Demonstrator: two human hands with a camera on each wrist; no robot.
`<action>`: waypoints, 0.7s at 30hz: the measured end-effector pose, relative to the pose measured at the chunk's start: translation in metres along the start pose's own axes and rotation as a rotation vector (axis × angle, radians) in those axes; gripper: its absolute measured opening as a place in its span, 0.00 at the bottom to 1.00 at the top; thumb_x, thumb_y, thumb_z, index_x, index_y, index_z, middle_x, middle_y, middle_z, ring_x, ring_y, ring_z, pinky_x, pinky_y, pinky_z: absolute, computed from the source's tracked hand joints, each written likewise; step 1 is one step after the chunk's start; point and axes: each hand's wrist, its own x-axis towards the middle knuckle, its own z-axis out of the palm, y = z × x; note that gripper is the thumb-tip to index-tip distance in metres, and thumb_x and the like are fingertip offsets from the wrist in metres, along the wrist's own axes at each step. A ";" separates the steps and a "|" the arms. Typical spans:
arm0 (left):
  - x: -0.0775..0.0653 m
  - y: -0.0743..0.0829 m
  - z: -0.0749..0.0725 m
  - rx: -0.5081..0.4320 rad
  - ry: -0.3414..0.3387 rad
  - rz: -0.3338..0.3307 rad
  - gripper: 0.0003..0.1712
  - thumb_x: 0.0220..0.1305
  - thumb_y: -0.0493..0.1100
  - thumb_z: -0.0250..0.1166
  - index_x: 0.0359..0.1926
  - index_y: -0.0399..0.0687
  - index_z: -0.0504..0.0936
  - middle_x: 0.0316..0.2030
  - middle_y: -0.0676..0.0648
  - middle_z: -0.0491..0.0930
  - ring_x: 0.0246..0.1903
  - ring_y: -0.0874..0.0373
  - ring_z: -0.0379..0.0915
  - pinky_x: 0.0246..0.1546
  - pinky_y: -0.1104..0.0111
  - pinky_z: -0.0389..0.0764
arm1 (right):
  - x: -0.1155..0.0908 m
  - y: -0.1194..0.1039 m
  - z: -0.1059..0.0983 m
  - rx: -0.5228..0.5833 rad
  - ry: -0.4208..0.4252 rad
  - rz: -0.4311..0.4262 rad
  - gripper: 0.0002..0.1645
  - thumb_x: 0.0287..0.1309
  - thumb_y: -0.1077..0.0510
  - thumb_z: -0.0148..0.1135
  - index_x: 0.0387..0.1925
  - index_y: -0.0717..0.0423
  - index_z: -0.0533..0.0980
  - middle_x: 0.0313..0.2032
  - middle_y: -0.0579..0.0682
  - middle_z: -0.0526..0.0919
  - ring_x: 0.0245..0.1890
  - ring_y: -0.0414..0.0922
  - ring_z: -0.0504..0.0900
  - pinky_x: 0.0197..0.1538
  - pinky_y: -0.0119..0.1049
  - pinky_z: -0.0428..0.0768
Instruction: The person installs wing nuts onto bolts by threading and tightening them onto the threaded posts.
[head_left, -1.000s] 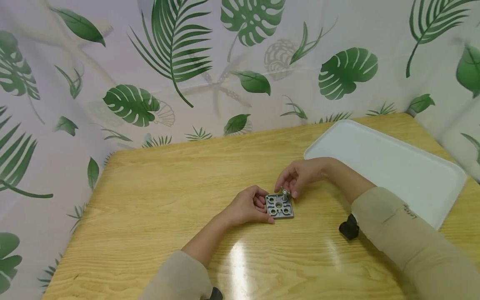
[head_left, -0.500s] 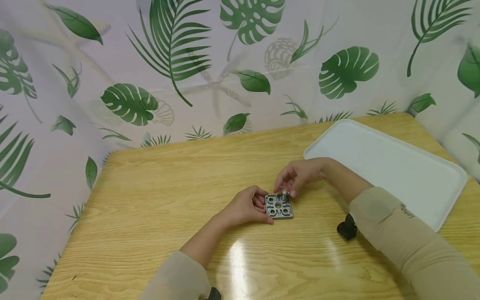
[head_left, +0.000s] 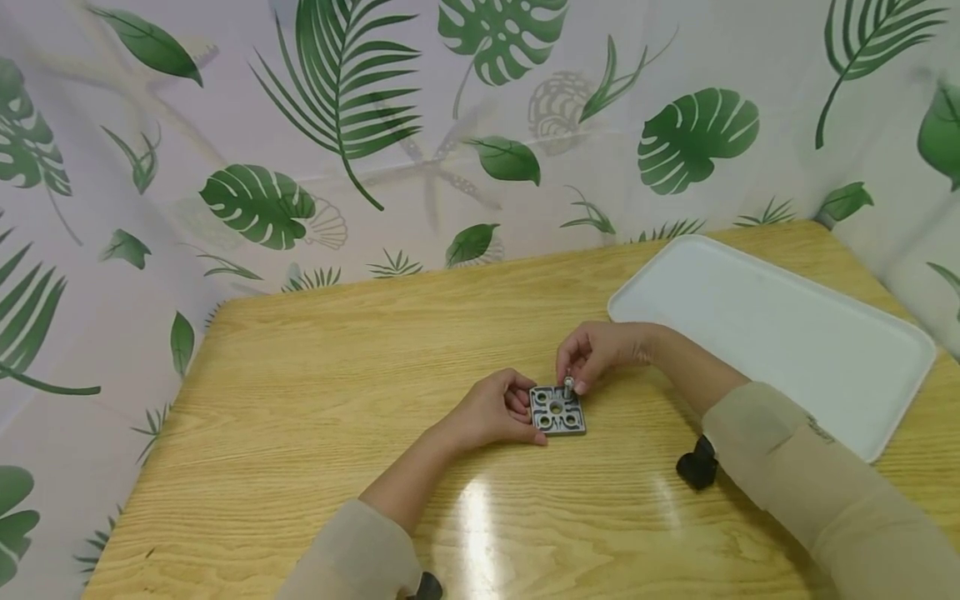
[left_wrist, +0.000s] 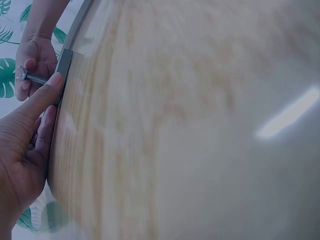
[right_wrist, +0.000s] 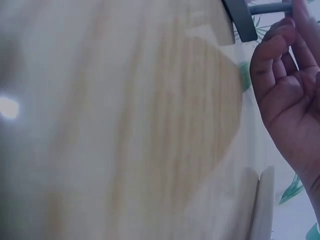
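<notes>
A square grey metal plate with several round holes lies on the wooden table. My left hand grips it from the left, thumb along the near edge and fingers at the far side. A metal wing screw stands upright at the plate's far right hole, and my right hand pinches its winged head. In the left wrist view the shank of the wing screw runs straight out from the plate. The right wrist view shows the fingers curled beside that shank; the winged head is hidden there.
A white rectangular tray lies at the back right, partly behind my right forearm. The wooden table meets a leaf-patterned cloth at the back and sides. A black wrist mount hangs under the right sleeve.
My right hand has shifted slightly to the right and nearer to me, and the screw's winged head has turned. My left hand and the plate have stayed in place.
</notes>
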 end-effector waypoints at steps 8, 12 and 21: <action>0.000 0.000 0.000 0.002 -0.001 -0.007 0.40 0.37 0.39 0.81 0.54 0.41 0.73 0.38 0.48 0.76 0.35 0.61 0.74 0.38 0.74 0.80 | -0.011 0.001 0.020 -0.162 0.255 -0.053 0.11 0.49 0.64 0.70 0.32 0.69 0.79 0.23 0.45 0.82 0.21 0.35 0.73 0.25 0.27 0.74; 0.000 -0.001 0.000 0.001 -0.006 -0.003 0.40 0.37 0.39 0.81 0.53 0.40 0.72 0.38 0.48 0.76 0.35 0.60 0.74 0.38 0.74 0.80 | -0.017 0.003 0.033 -0.228 0.355 -0.119 0.12 0.50 0.64 0.70 0.32 0.70 0.78 0.25 0.45 0.82 0.22 0.35 0.74 0.25 0.27 0.74; 0.001 -0.003 0.001 0.000 -0.004 0.002 0.39 0.37 0.40 0.81 0.53 0.41 0.72 0.38 0.48 0.75 0.36 0.61 0.74 0.38 0.74 0.80 | -0.024 0.001 0.066 -0.451 0.680 -0.143 0.09 0.47 0.62 0.72 0.26 0.59 0.78 0.20 0.45 0.77 0.19 0.35 0.70 0.22 0.27 0.70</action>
